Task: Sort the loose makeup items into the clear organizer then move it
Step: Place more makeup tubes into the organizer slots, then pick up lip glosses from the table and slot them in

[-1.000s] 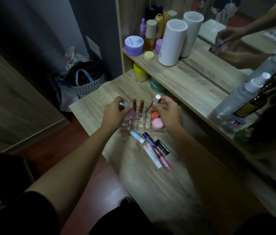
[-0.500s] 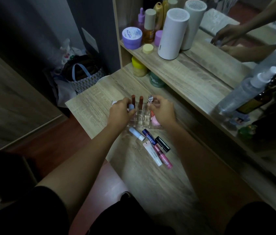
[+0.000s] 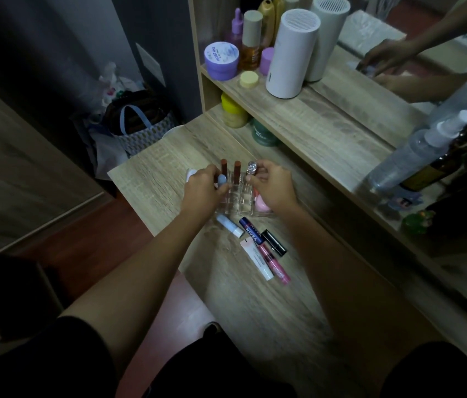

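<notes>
The clear organizer (image 3: 240, 201) stands on the wooden dresser top, with two brown-red lipsticks (image 3: 230, 169) upright in its back slots. My left hand (image 3: 205, 189) is at the organizer's left side, fingers closed on a light blue-capped stick (image 3: 222, 180). My right hand (image 3: 273, 188) is at its right side, pinching a silver-capped tube (image 3: 251, 168) that stands upright over a back slot. A pink round item (image 3: 261, 204) lies in the organizer under my right hand. Loose in front lie a light blue stick (image 3: 229, 225), a Nivea stick (image 3: 251, 234), a black tube (image 3: 274, 242), a white tube (image 3: 256, 259) and a pink gloss (image 3: 273, 264).
A raised shelf (image 3: 312, 122) runs behind, carrying a white cylinder (image 3: 291, 53), a purple jar (image 3: 222, 60) and bottles. A spray bottle (image 3: 415, 152) leans at right. Yellow (image 3: 233, 112) and green (image 3: 263, 133) jars sit under the shelf. A bag (image 3: 140, 124) is on the floor left.
Both hands have closed in on the organizer. The silver-capped tube went from tilted to upright over a back slot, and the blue-capped stick moved right, over the organizer's left side.
</notes>
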Motion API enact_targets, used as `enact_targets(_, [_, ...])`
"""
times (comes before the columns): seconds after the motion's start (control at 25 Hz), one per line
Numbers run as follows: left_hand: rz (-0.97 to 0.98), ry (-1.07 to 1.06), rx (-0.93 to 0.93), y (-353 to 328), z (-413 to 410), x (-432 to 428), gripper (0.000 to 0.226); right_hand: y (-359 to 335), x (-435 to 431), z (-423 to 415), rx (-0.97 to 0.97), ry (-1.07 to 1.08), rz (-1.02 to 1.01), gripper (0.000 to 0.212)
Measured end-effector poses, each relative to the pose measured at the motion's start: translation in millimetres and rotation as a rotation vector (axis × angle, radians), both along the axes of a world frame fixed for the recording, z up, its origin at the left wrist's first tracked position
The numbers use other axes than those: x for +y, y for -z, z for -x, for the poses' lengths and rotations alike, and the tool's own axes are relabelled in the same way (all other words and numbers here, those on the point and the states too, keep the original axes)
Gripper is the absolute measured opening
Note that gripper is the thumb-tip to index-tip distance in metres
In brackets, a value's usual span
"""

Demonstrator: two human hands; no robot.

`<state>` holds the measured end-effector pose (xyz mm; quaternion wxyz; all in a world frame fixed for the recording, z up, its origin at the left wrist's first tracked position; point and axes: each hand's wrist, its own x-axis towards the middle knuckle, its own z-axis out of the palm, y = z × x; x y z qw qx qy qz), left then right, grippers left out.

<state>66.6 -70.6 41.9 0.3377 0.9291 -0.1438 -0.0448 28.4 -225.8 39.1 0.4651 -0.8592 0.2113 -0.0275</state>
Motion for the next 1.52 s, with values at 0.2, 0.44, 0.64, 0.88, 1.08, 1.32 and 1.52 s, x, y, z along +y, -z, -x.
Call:
enact_targets(0.2, [-0.018, -0.029, 0.050, -6, 3, 3, 0.045, -10, 1, 8, 0.013, -0.029, -0.025, 0.042])
enact_targets(0.44, [0.114, 0.025, 0.128, -1, 62, 22, 0.015, -3, 5, 71, 0.036, -0.030, 0.060, 0.020])
enact_targets(0.64, [-0.094, 0.503, 0.247, 21, 104, 20, 0.028, 14, -4, 126, 0.238, -0.134, 0.094, 0.011])
enact_targets(0.88, [-0.296, 0.631, 0.174, 34, 110, 16, 0.040, 18, 0, 149, 0.364, -0.207, 0.137, 0.018])
enact_targets(1.08, [-0.237, 0.570, 0.138, 37, 119, 17, 0.034, 28, 7, 157, 0.344, -0.178, 0.145, 0.017])
enact_targets(1.32, [-0.222, 0.395, 0.179, 43, 131, 7, 0.032, 32, 16, 155, 0.345, -0.158, 0.174, 0.016])
enact_targets(1.52, [-0.272, 0.340, 0.277, 44, 139, 11, 0.039, 37, 17, 165, 0.313, -0.103, 0.101, 0.023])
